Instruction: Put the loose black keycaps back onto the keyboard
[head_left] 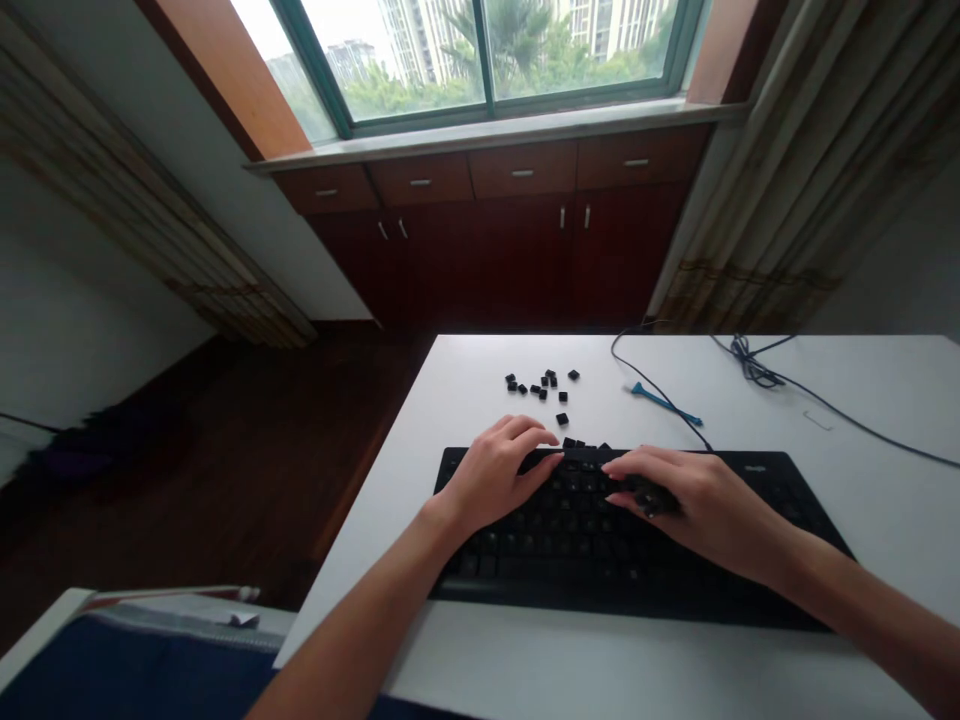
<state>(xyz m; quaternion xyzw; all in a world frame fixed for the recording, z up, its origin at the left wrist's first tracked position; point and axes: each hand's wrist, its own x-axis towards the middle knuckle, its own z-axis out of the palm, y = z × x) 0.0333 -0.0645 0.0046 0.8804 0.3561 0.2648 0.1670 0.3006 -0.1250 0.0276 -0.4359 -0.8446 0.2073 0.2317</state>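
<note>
A black keyboard (555,575) lies on the white table, with several loose black keycaps (563,419) scattered behind it and a few against its back edge. My left hand (504,462) rests over the keyboard's upper left part, thumb and forefinger apart near the top row and nothing visible between them. Over the middle of the keys, my right hand (679,490) is closed around a small dark object (652,497). The palm and fingers partly cover that object, so I cannot make out its kind. Both forearms hide parts of the keyboard.
A blue plastic tool (666,402) lies behind the keyboard, with the keyboard's cable (652,372) crossing it. Farther right are a bundled black cord (754,362) and a thin bent wire (817,421). Beyond the white table (420,420) stand red-brown cabinets (495,250) under a window.
</note>
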